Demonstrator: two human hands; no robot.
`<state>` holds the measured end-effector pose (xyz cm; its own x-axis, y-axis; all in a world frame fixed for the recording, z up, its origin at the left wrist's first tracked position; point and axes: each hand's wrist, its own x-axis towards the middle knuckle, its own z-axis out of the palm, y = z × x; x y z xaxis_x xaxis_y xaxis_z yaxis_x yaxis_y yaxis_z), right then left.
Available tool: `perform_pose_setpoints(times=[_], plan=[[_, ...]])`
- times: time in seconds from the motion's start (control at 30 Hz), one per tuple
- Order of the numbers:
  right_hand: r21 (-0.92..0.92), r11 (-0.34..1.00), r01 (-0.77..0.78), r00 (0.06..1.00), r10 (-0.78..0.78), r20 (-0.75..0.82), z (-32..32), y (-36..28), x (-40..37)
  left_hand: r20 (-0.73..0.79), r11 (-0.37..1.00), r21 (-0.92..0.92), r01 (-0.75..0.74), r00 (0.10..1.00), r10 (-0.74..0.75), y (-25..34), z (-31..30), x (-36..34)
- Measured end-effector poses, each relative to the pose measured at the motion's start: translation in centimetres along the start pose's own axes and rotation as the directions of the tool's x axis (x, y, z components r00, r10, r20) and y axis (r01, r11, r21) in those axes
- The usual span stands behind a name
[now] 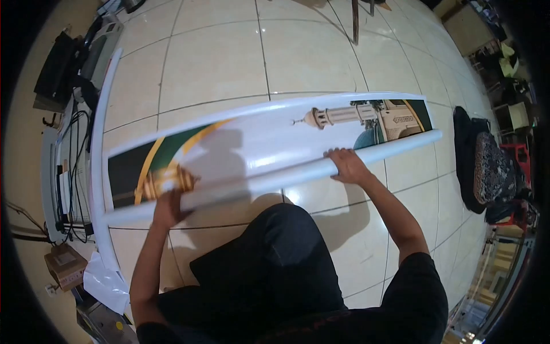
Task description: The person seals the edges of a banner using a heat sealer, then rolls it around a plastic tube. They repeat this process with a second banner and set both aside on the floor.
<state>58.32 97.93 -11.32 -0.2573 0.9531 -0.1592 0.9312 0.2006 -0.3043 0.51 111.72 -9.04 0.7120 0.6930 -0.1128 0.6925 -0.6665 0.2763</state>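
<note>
A printed banner (269,135) lies across the floor, with a lantern picture, a tower and green, black and gold corners. Its near side is rolled into a long white roll (286,176) that slants up to the right. My left hand (170,208), a little blurred, is closed round the roll near its left end, by the lantern. Further right, my right hand (348,166) grips the roll with its fingers curled over the top, below the tower. The far side of the banner curls up slightly.
A long white tube (98,172) stretches along the left, beside a machine with black cables (77,155). A cardboard box (66,268) and white sheet (107,282) are at lower left. Dark cloth items (475,163) lie at right. Chair legs (355,23) stand at the back.
</note>
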Motion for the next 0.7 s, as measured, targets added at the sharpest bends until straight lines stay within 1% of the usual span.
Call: perform_pose_setpoints(times=[0.03, 0.07, 0.13, 0.2, 0.23, 0.27, 0.33, 0.37, 0.4, 0.43, 0.47, 0.5, 0.53, 0.57, 0.6, 0.63, 0.67, 0.7], plan=[[-0.014, 1.0, 0.014, 1.0, -0.013, 0.017, 0.4, -0.9, -1.9, 0.104, 0.993, 0.026, 0.111, 0.988, -0.113, 2.0, 0.1, -2.6], [0.004, 0.999, 0.033, 0.998, -0.033, 0.056, 0.7, -1.3, -3.3, 0.178, 0.994, -0.049, 0.098, 0.98, -0.088, 2.1, 0.9, -4.9], [0.084, 0.99, 0.109, 0.987, -0.118, 0.105, 1.1, -0.5, -3.9, 0.125, 0.993, -0.117, 0.026, 0.992, -0.011, 2.6, 0.9, -6.4], [0.148, 0.953, 0.263, 0.964, -0.265, -0.007, -0.4, 1.8, -0.4, 0.006, 0.993, 0.017, 0.12, 0.993, -0.121, 2.2, -1.3, -3.7], [0.148, 0.953, 0.266, 0.964, -0.267, -0.01, -1.1, 2.6, 1.4, 0.036, 0.99, -0.014, 0.138, 0.99, -0.137, 0.4, -2.0, -2.0], [0.219, 0.956, 0.194, 0.978, -0.206, 0.035, -2.1, 3.5, 3.7, -0.12, 0.978, -0.057, 0.2, 0.971, -0.205, -2.0, -1.3, -0.8], [0.339, 0.939, 0.052, 0.986, -0.103, 0.134, -4.2, 3.9, 7.4, -0.079, 0.961, -0.065, 0.269, 0.958, -0.274, -2.3, -4.1, 2.4], [0.162, 0.985, 0.053, 0.995, -0.066, 0.076, -4.1, 2.4, 7.6, -0.121, 0.985, -0.026, 0.168, 0.978, -0.17, -2.2, -4.1, 3.2], [-0.015, 0.999, 0.049, 0.999, -0.049, 0.016, -3.7, 0.8, 7.8, -0.154, 0.997, 0.018, 0.078, 0.985, -0.075, -2.3, -3.3, 3.8], [0.052, 0.997, 0.055, 0.996, -0.058, 0.063, -2.6, 1.8, 8.3, 0.001, 0.979, 0.006, 0.205, 0.979, -0.205, -3.2, -2.1, 3.9], [0.05, 0.997, 0.056, 0.998, -0.056, 0.002, -1.0, 2.7, 8.1, 0.022, 0.979, -0.06, 0.195, 0.981, -0.194, -3.0, -1.9, 3.8], [0.089, 0.99, 0.108, 0.989, -0.098, -0.109, 0.6, 3.4, 7.3, -0.074, 0.985, -0.106, 0.132, 0.987, -0.141, -2.9, -1.1, 3.0], [0.127, 0.987, 0.099, 0.984, -0.078, -0.159, 1.4, 3.3, 6.5, -0.055, 0.971, -0.156, 0.18, 0.98, -0.19, -2.6, -0.4, 1.9], [0.126, 0.987, 0.105, 0.986, -0.086, -0.142, 0.7, 2.7, 5.2, -0.043, 0.948, -0.237, 0.211, 0.973, -0.227, -0.9, -1.5, 0.3], [0.145, 0.987, 0.077, 0.993, -0.063, -0.097, 0.2, 2.9, 4.3, 0.044, 0.956, -0.251, 0.153, 0.988, -0.146, -0.5, -1.9, -1.6], [0.041, 0.995, 0.088, 0.984, -0.081, -0.16, 0.8, 4.2, 4.0, -0.05, 0.988, -0.108, 0.111, 0.992, -0.117, -0.5, -2.0, -3.6], [0.026, 0.994, 0.103, 0.976, -0.096, -0.197, 0.9, 5.8, 4.4, -0.12, 0.998, 0.046, 0.05, 0.992, -0.044, -1.5, -2.3, -6.0], [-0.048, 0.991, 0.127, 0.961, -0.135, -0.242, 1.1, 8.2, 4.4, -0.113, 0.992, 0.068, 0.107, 0.989, -0.099, -2.9, -2.3, -9.5]])
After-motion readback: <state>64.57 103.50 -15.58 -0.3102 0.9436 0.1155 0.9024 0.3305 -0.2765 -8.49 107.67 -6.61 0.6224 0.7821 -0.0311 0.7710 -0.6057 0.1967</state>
